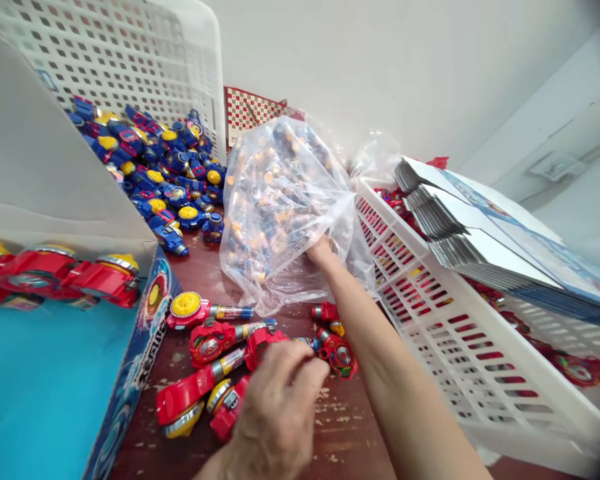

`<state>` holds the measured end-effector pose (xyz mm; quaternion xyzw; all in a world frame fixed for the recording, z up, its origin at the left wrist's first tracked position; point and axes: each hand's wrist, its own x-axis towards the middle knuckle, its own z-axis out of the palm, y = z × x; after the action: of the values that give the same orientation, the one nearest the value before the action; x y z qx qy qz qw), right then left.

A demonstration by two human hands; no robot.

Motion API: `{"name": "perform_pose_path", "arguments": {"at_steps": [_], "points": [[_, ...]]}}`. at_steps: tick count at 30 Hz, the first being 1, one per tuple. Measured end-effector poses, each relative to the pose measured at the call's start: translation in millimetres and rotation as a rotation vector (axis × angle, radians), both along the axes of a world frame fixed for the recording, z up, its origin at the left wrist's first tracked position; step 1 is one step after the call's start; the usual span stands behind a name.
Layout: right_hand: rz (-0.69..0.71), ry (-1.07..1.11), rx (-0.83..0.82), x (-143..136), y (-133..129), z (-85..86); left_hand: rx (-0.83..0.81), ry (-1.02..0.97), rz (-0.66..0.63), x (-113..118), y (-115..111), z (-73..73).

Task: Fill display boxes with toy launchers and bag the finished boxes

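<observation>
A clear plastic bag (275,200) full of small blue and orange pieces rests on the dark red table. My right hand (321,250) reaches to its near right side, where the film and pieces hide the fingertips. Closer in, my left hand (280,407) is closed, its fingers curled together over several red toys; what it grips, if anything, is hidden. Right behind these fingers lies a red toy (263,347) with a tube end showing. Beside it are a red toy with a yellow disc (186,305), a tilted red toy (190,393) and a round red toy (337,353).
At left, an open printed box (150,333) with a blue insert holds a row of red toys (50,273). Behind it, a white basket (180,40) leans over a heap of blue toys (180,180). Flat folded boxes (485,233) lie across another white basket (430,320) at right.
</observation>
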<state>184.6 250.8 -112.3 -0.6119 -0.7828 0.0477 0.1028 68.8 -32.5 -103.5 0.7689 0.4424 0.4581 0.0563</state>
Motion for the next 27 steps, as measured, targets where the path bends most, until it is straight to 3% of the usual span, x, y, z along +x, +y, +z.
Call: {"name": "perform_pose_path", "arguments": {"at_steps": [2,4,7,11,17,19,22,27], "points": [[-0.011,-0.017,-0.012,4.7,-3.1,0.8,-0.194,0.076,-0.154,29.4,-3.8,-7.6],[-0.018,-0.031,-0.028,10.6,-11.6,3.3,-0.369,0.256,-0.139,54.2,0.5,-14.1],[-0.012,-0.039,-0.056,18.2,-30.3,5.8,-0.485,0.419,-0.072,75.4,14.6,-16.7],[0.014,0.015,-0.112,28.7,-55.1,2.7,-0.580,0.453,-0.075,77.7,19.5,-11.9],[0.122,0.237,-0.190,55.6,-86.8,-4.3,-0.590,0.416,-0.096,62.7,-1.9,-17.4],[0.125,0.342,-0.174,61.6,-96.7,-4.4,-0.611,0.300,-0.102,55.3,-8.5,-19.8],[0.095,0.504,-0.107,64.2,-110.6,0.5,-0.728,-0.065,-0.169,40.6,-17.1,-15.3],[0.083,0.743,-0.049,62.4,-147.4,25.9,-1.158,-1.050,-0.416,12.5,-24.4,14.2]]}}
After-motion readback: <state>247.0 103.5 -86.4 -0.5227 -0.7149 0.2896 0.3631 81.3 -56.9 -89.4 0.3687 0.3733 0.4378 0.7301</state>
